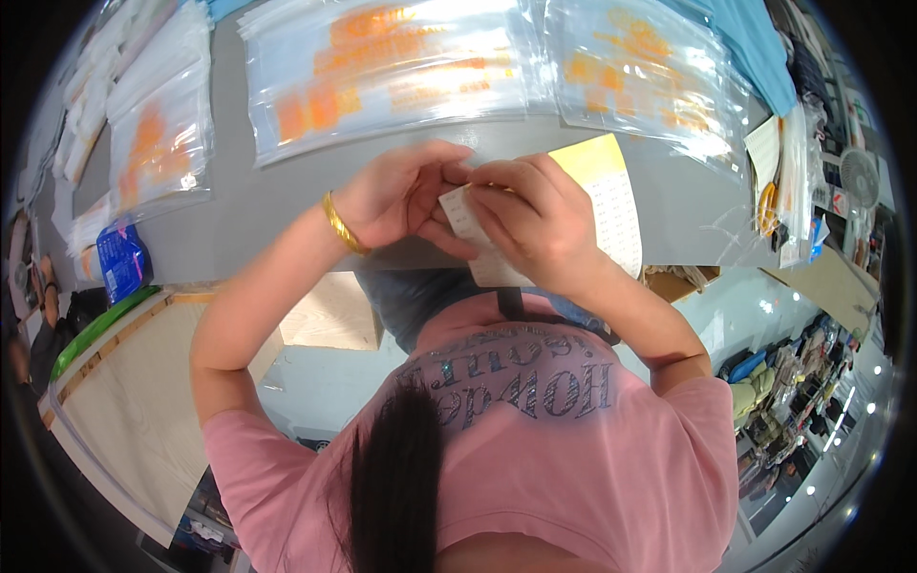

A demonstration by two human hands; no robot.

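My right hand [540,215] is closed on a sheet of small printed labels [619,215], white with rows of print and a yellow band along its far edge. The sheet bends under that hand, its left corner poking out between the two hands. My left hand [401,196], a gold bangle at its wrist, has its fingers curled in against that corner. The fingertips of both hands meet there, and what the left fingers grip is hidden. Both hands are just above the grey table [287,205], near its front edge.
Clear plastic bags with orange print lie in stacks at the far middle [392,72], far right [650,72] and left [158,134]. A blue packet [122,263] lies at the left edge. Orange-handled scissors [767,208] and a small fan [859,177] are at the right.
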